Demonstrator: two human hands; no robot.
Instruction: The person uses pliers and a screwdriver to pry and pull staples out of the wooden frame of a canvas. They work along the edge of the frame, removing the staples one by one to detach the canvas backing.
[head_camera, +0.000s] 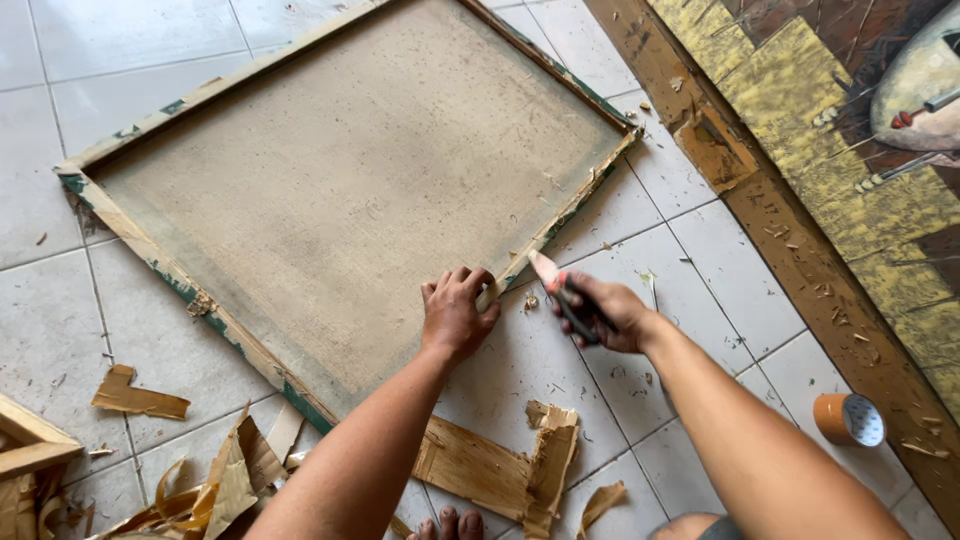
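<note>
A large canvas on a wooden stretcher frame (150, 245) lies back-side up on the white tiled floor. My left hand (455, 315) presses down on the frame's near right edge, fingers curled over the wood. My right hand (600, 312) grips a putty knife (552, 278) with a dark and red handle. Its metal blade points at the frame edge just beside my left fingers. Green paint shows along the frame's outer sides.
Torn strips of brown paper tape (495, 470) and scraps litter the floor near me. A roll of brown tape (848, 418) sits at the right. A painted canvas in a brown frame (800, 170) lies along the right side. Wooden pieces (25, 440) lie at the left.
</note>
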